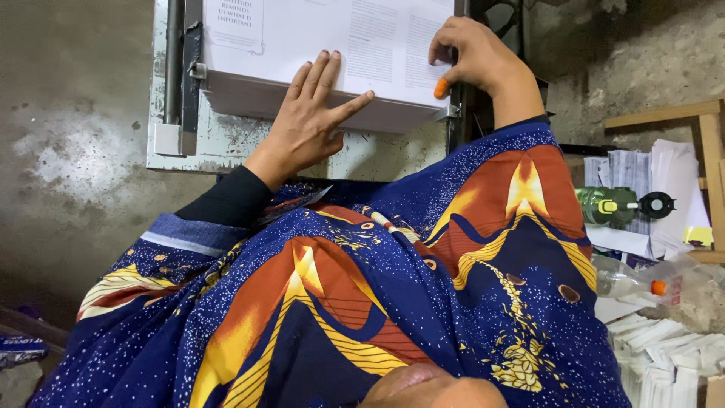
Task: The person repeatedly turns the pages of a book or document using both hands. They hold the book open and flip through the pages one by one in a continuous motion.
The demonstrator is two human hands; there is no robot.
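On top of the worn metal table sits a thick stack of white paper with small print on its top sheet. Left hand lies flat on the front edge of the stack, fingers spread, gripping nothing. Right hand curls at the stack's right corner, an orange cap on one fingertip, pinching the sheet's edge. Far right, a green bottle and a clear bottle lie among loose folded papers.
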